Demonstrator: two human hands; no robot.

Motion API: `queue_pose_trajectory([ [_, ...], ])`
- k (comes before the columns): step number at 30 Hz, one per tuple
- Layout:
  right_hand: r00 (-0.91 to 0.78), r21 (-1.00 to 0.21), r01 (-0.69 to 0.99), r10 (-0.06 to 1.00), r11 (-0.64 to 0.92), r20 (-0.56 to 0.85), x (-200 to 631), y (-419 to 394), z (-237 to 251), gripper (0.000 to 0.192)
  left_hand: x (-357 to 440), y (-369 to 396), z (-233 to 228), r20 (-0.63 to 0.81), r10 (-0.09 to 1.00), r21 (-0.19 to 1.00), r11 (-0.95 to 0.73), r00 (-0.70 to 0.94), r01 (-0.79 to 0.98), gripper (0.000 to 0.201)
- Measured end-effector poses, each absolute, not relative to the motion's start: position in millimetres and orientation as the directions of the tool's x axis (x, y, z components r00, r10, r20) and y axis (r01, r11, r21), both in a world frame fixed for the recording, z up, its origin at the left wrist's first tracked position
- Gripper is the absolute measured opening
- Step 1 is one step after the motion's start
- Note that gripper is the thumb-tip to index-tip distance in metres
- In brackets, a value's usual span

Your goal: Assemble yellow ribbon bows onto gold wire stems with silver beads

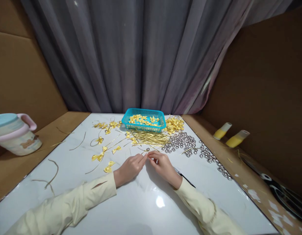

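My left hand and my right hand meet fingertip to fingertip over the middle of the white table. Both are closed in a pinch, and what they hold is too small and too hidden to make out. Just beyond the fingertips is a small round silver piece. Behind them lies a heap of thin gold cords. Yellow ribbon bows lie to the left, among them one bow near my left sleeve and another bow farther back.
A turquoise basket of yellow bows stands at the back, beside a bow pile. Many silver pieces spread to the right. A black slim tool lies by my right wrist. Scissors, two yellow-filled tubes and a cup flank the table.
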State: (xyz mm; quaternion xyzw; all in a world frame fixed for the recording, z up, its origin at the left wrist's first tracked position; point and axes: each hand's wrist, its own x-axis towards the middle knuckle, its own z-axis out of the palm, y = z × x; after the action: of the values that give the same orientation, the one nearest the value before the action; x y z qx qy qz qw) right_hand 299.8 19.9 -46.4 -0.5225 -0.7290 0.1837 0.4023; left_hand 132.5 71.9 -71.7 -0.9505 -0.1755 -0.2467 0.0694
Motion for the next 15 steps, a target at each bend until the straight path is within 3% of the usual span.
queue_pose_trajectory([
  [8, -0.122, -0.682, 0.626, 0.911, 0.379, 0.394, 299.5, 20.8, -46.8, 0.026, 132.5, 71.9, -73.3, 0.469, 0.307, -0.032, -0.931, 0.828, 0.364, 0.028],
  [15, -0.087, -0.671, 0.661, 0.923, 0.336, 0.375, 300.8, 21.5, -50.2, 0.024, 136.6, 67.0, -67.7, 0.444, 0.471, 0.226, -0.882, 0.762, 0.413, 0.027],
])
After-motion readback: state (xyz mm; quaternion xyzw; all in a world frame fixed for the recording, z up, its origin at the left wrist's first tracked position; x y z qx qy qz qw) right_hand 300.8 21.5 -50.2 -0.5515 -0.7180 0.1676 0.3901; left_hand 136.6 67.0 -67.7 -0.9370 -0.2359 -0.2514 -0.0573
